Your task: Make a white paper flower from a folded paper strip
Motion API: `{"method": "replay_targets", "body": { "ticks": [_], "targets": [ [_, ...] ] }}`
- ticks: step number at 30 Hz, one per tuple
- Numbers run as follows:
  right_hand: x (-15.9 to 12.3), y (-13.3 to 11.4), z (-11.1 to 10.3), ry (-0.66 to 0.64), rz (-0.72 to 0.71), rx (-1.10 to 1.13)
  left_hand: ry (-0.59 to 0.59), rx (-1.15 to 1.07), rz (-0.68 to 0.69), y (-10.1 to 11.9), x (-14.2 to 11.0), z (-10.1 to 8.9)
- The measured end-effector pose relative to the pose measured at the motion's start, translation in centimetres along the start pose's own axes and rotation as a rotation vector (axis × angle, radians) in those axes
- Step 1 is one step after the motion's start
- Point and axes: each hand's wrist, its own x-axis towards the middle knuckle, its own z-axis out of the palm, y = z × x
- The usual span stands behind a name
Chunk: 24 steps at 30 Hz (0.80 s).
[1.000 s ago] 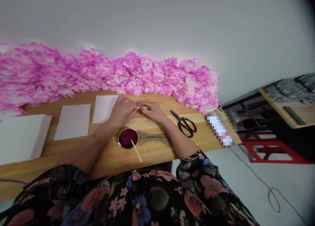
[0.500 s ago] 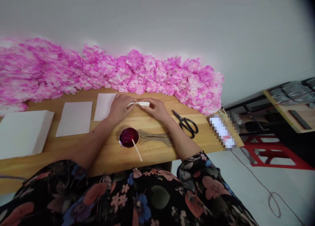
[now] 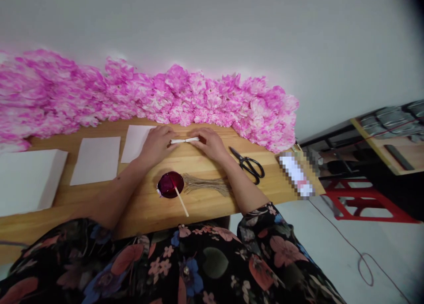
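Observation:
Between my two hands is a narrow folded strip of white paper [image 3: 185, 140], pinched in at its middle by what looks like a thin tie. My left hand [image 3: 158, 141] grips its left end, fingers closed. The right end sits in the closed fingers of my right hand [image 3: 209, 143]. Nearer to me stands a bowl of dark red liquid [image 3: 169, 184] with a wooden stick [image 3: 182, 201] leaning out of it. Right of the bowl lies a bundle of brown twine pieces [image 3: 207, 185], partly under my right forearm. Black-handled scissors [image 3: 248, 164] rest beyond that forearm.
Pink and white paper flowers [image 3: 179, 92] line the table's back edge. At left are a thick stack of white paper [image 3: 26, 180] and flat white sheets [image 3: 96, 160]. A blurred-out white object [image 3: 297, 176] lies at the right end, a red stool [image 3: 367, 207] beyond.
My fingers have shifted outward to the ends of the folded paper, so both sides of its pinched middle now show. The whole view has shifted slightly.

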Motion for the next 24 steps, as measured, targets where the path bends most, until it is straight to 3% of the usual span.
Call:
{"method": "replay_targets", "body": {
  "ticks": [5, 11, 15, 19, 24],
  "targets": [
    [-0.1, 0.0, -0.1, 0.001, -0.006, 0.012, 0.055, 0.033, -0.033, -0.1, -0.2, 0.1],
    [0.0, -0.2, 0.7, -0.031, 0.041, -0.072, 0.03, 0.039, -0.028, 0.4, -0.1, 0.4],
    [0.1, -0.2, 0.8, 0.017, 0.049, -0.081, 0.014, -0.006, -0.038, 0.6, 0.2, 0.1],
    [0.1, -0.9, 0.2, 0.095, -0.049, -0.067, 0.043, -0.078, -0.055, 0.8, 0.2, -0.3],
    [0.0, -2.3, -0.1, 0.014, -0.128, -0.148, 0.091, -0.15, -0.013, 1.2, 0.1, -0.4]
  ]
}}
